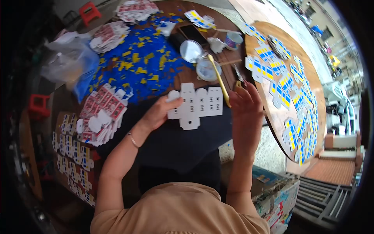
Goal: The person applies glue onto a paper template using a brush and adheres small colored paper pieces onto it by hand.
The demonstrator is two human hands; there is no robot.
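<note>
Head camera: the left hand (156, 113) pinches the card cutout (191, 111); the right hand's (247, 113) hold cannot be told. Knocking the yellow stick (219, 78) could bend a flap.

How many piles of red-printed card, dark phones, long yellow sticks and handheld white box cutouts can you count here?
Piles of red-printed card: 3
Dark phone: 1
Long yellow stick: 1
Handheld white box cutout: 1
Total: 6
</note>
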